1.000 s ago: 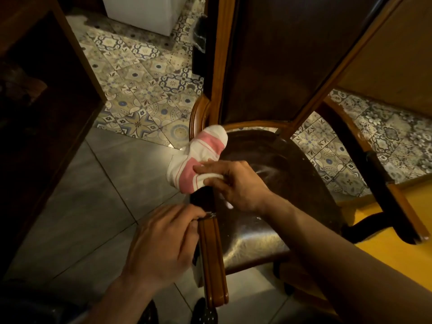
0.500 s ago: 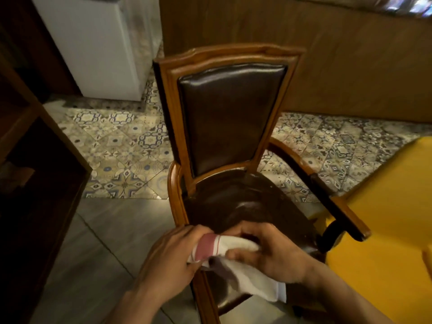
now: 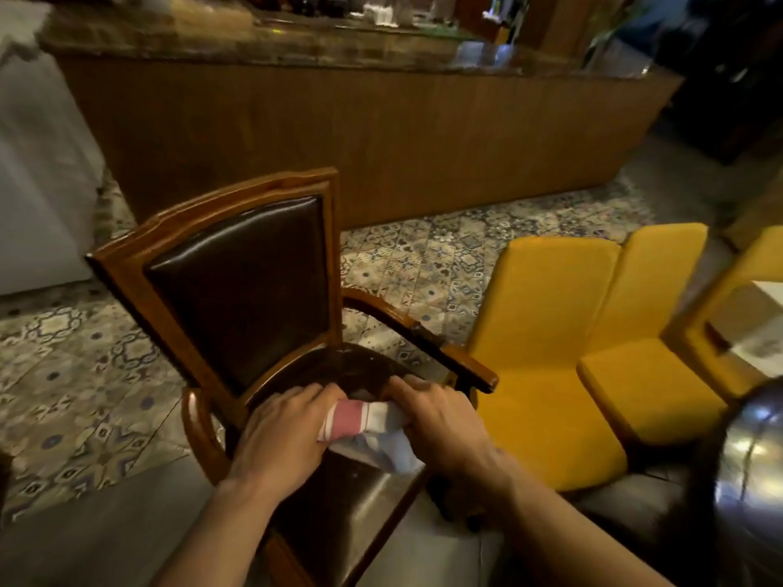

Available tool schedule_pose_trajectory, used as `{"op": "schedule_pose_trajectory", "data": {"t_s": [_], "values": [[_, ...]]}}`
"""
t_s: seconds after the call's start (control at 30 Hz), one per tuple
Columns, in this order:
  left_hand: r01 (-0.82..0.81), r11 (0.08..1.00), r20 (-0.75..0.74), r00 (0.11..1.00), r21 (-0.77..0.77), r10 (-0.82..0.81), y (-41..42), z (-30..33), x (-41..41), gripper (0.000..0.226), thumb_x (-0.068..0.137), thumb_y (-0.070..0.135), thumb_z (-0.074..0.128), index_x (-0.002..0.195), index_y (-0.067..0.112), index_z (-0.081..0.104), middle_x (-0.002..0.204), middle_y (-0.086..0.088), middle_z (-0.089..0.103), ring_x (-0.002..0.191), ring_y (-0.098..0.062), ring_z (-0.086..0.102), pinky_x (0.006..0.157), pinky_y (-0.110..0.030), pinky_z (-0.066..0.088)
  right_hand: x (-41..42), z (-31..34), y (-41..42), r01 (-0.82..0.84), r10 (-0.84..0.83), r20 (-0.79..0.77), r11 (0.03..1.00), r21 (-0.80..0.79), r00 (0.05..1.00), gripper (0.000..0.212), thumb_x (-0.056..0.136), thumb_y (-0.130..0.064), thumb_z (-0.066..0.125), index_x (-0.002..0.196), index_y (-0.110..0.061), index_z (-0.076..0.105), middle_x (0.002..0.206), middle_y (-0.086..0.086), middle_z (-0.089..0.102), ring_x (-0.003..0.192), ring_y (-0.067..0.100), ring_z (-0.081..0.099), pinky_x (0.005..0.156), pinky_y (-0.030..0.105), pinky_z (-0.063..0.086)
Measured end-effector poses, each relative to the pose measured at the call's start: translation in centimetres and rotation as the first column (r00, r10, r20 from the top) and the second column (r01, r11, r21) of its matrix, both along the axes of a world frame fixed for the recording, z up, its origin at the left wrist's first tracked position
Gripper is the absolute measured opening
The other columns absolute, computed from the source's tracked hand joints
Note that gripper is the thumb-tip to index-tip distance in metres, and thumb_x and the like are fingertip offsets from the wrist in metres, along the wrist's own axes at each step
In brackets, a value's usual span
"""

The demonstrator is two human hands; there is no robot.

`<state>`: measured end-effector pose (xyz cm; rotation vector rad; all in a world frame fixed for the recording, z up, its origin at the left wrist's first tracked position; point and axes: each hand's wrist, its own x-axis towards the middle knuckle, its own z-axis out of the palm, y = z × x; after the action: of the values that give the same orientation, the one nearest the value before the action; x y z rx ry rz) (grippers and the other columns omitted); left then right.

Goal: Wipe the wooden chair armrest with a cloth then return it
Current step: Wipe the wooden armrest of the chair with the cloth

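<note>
The cloth (image 3: 366, 430), white with a pink-red striped band, sits bunched between both hands low in the frame, over the chair's dark seat (image 3: 339, 497). The left hand (image 3: 281, 438) closes round the striped end at the cloth's 9 o'clock, fingers curled over it; the right hand (image 3: 440, 421) pinches the white end at 3 o'clock, and a loose flap hangs down toward 5 o'clock onto the seat. Both hands therefore hold the cloth, neither one spread flat.

The near armrest (image 3: 199, 425) curves down at 9 o'clock from the left hand, just beside the wrist. The far armrest (image 3: 449, 353) runs at about 1 o'clock from the right hand, apart from the cloth. The padded backrest (image 3: 241, 286) rises at 11 o'clock. Yellow cushioned seats (image 3: 546, 332) stand at 3 o'clock, patterned floor tiles (image 3: 423, 264) lie beyond at 12 o'clock, and a long wooden counter (image 3: 381, 133) closes the scene behind them.

My judgement is that the cloth is being gathered or refolded, either for another pass or for putting away. The risks from here: the dangling flap may slip from the pinch and drop to the floor if the right hand loosens while regripping. A loosely bunched cloth would also skid over the rounded wood and skip patches. Where the cloth belongs is not visible, so it could be returned to the wrong spot.
</note>
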<state>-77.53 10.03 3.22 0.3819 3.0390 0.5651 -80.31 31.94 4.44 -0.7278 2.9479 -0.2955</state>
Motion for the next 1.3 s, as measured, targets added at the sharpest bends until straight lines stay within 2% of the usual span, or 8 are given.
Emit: {"op": "schedule_pose_trajectory", "data": {"t_s": [0.17, 0.4, 0.63, 0.83, 0.97, 1.03, 1.13, 1.3], "values": [[0.063, 0.997, -0.024, 0.998, -0.042, -0.064, 5.2, 0.6, -2.9, 0.063, 0.082, 0.024, 0.079, 0.134, 0.037, 0.045, 0.126, 0.013, 0.058, 0.121, -0.011, 0.055, 0.102, -0.031, 0.045, -0.8, 0.0, 4.4, 0.086, -0.086, 0.011, 0.996, -0.023, 0.996, 0.053, 0.087, -0.023, 0.069, 0.134, -0.024, 0.044, 0.124, 0.003, 0.061, 0.103, 0.026, 0.063, 0.077, 0.038, 0.056], [0.084, 0.993, -0.001, 0.996, -0.086, -0.084, 12.8, -1.8, -8.2, 0.070, 0.077, 0.021, 0.083, 0.134, 0.036, 0.044, 0.125, 0.011, 0.059, 0.119, -0.013, 0.057, 0.099, -0.032, 0.045, -5.4, -3.2, 11.9, 0.072, -0.067, 0.056, 0.993, -0.093, 0.996, 0.058, 0.082, -0.012, 0.068, 0.130, -0.032, 0.041, 0.122, 0.000, 0.061, 0.099, 0.025, 0.063, 0.069, 0.038, 0.056], [0.047, 0.991, 0.056, 0.998, -0.128, -0.040, 20.9, -5.5, -16.3, 0.074, 0.067, 0.018, 0.088, 0.129, 0.033, 0.050, 0.114, 0.007, 0.064, 0.106, -0.017, 0.063, 0.087, -0.035, 0.051, -13.9, -6.5, 19.9, 0.092, -0.093, -0.009, 0.995, -0.049, 0.996, 0.053, 0.069, -0.012, 0.076, 0.113, -0.030, 0.054, 0.099, -0.004, 0.063, 0.082, 0.022, 0.064, 0.055, 0.025, 0.029], [-0.012, 0.991, 0.053, 0.998, -0.132, 0.019, 25.3, -10.9, -21.8, 0.085, 0.067, 0.015, 0.088, 0.140, 0.031, 0.047, 0.124, 0.005, 0.063, 0.113, -0.020, 0.061, 0.092, -0.038, 0.053, -20.7, -10.9, 23.3, 0.066, -0.068, -0.038, 0.997, -0.044, 0.997, 0.037, 0.084, -0.041, 0.043, 0.115, -0.027, 0.058, 0.104, 0.001, 0.063, 0.091, 0.026, 0.060, 0.063, 0.030, 0.035], [-0.027, 0.992, 0.049, 0.998, -0.121, 0.034, 26.4, -15.4, -24.8, 0.088, 0.067, 0.015, 0.089, 0.143, 0.028, 0.047, 0.132, 0.002, 0.062, 0.122, -0.023, 0.058, 0.099, -0.039, 0.048, -23.9, -15.9, 23.5, 0.101, -0.101, 0.031, 0.995, 0.020, 0.994, 0.052, 0.084, -0.040, 0.074, 0.129, -0.029, 0.052, 0.121, 0.000, 0.057, 0.109, 0.025, 0.053, 0.082, 0.036, 0.049], [0.000, 0.990, 0.076, 0.997, -0.141, 0.011, 26.6, -18.0, -25.8, 0.090, 0.070, 0.015, 0.087, 0.148, 0.025, 0.043, 0.144, 0.000, 0.056, 0.135, -0.023, 0.049, 0.111, -0.040, 0.040, -24.6, -18.1, 23.5, 0.107, -0.107, 0.079, 0.994, -0.008, 0.991, 0.058, 0.083, -0.037, 0.072, 0.135, -0.028, 0.046, 0.130, 0.002, 0.052, 0.116, 0.026, 0.049, 0.089, 0.040, 0.051], [0.094, 0.976, 0.169, 0.984, -0.196, -0.060, 26.5, -21.8, -25.5, 0.099, 0.076, 0.021, 0.082, 0.157, 0.020, 0.024, 0.165, -0.003, 0.027, 0.153, -0.022, 0.018, 0.125, -0.042, 0.017, -24.0, -20.8, 23.1, 0.037, -0.021, 0.213, 0.997, -0.072, 0.977, 0.068, 0.086, -0.041, 0.051, 0.150, -0.027, 0.032, 0.147, 0.006, 0.043, 0.128, 0.027, 0.043, 0.101, 0.044, 0.047], [0.183, 0.979, 0.194, 0.967, -0.084, -0.164, 25.2, -23.4, -25.6, 0.090, 0.085, 0.050, 0.058, 0.158, 0.016, 0.018, 0.167, -0.002, 0.019, 0.155, -0.019, 0.008, 0.125, -0.045, 0.015, -22.9, -23.2, 22.3, 0.048, -0.033, 0.154, 0.995, -0.089, 0.988, 0.069, 0.096, -0.052, 0.047, 0.158, -0.029, 0.028, 0.152, -0.003, 0.045, 0.127, 0.020, 0.046, 0.099, 0.037, 0.041]]}}
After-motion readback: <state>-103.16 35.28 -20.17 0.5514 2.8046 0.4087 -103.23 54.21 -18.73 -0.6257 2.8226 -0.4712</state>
